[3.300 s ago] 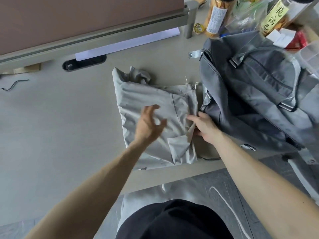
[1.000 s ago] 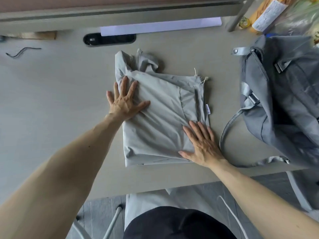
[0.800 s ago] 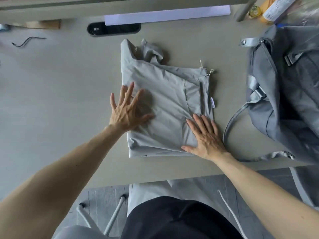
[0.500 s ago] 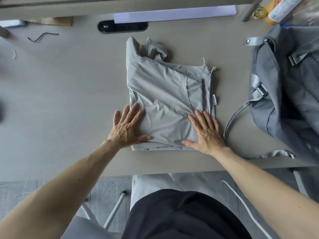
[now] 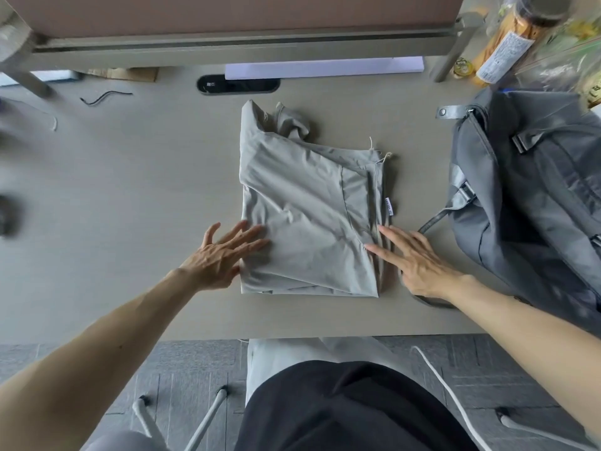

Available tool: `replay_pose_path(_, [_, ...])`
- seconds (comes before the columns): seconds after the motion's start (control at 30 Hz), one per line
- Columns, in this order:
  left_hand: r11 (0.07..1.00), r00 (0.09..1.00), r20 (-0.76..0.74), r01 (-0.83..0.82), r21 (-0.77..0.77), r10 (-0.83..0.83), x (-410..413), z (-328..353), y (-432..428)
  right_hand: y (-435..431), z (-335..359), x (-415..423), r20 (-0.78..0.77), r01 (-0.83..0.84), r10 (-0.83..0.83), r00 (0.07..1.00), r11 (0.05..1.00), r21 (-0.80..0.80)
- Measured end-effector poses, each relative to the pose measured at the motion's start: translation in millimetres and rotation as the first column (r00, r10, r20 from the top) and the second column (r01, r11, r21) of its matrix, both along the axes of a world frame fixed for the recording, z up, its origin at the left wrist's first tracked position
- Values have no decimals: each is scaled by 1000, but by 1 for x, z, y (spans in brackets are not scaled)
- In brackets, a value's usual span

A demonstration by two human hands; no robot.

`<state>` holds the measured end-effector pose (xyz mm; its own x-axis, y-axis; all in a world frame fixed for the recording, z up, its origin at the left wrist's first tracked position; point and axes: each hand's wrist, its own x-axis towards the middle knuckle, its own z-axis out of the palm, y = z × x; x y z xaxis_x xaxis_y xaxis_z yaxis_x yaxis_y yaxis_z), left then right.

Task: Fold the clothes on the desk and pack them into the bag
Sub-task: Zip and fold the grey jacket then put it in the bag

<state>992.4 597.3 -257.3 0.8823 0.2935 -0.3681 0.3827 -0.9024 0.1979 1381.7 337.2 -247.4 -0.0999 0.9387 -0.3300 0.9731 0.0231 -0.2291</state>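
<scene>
Head view showed a folded light grey garment (image 5: 309, 216) lying flat on the beige desk (image 5: 130, 196), roughly in the middle of it. Its long axis ran from the near desk edge toward the far partition, and a bunched, rumpled end pointed away from the person at the far left corner. A small white label (image 5: 389, 206) stuck out of its right edge, with loose threads at the far right corner.

The left hand (image 5: 221, 258) lay open, fingers spread, at the garment's near left corner, fingertips resting on the cloth and gripping nothing. The right hand (image 5: 419, 265) was also open and flat at the near right corner, fingers reaching onto the folded edge, the palm over the desk. The garment sat between the two hands, which were well apart, one at each near corner.

A dark grey bag (image 5: 533, 196) lay to the right, apart from the garment, one strap (image 5: 434, 219) curving past the right hand.
</scene>
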Motion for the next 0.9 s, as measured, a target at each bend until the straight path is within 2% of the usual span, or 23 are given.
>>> replay_pose_path(0.07, [1000, 1000, -9, -22, -6, 22, 9, -2, -3, 10, 1, -4, -8, -31, 31, 1000, 999, 10])
replay_pose_path(0.2, [999, 998, 38, -52, -17, 53, 16, -6, -10, 25, 8, -7, -48, -35, 31, 998, 996, -86])
replay_pose_path(0.3, [994, 993, 69, -96, -47, 99, 19, -5, -13, 28, 7, -9, -41, -103, 99, 994, 986, -128])
replay_pose_path(0.4, [979, 975, 129, -168, -120, 183, 20, -4, -16, 31, 7, -2, -69, -71, 60, 996, 982, -174])
replay_pose_path(0.57, [935, 921, 210, -283, -215, 327, 25, -9, -19, 40, 3, 7, -54, -80, 74, 996, 990, -120])
replay_pose_path(0.73, [973, 962, 167, -198, -119, 216, 20, -13, -19, 52, 3, 5, 5, -126, 126, 992, 992, -22])
replay_pose_path(0.9, [966, 954, 171, -230, -117, 248, 21, -10, -26, 52, 6, -4, -50, -128, 132, 990, 989, 67])
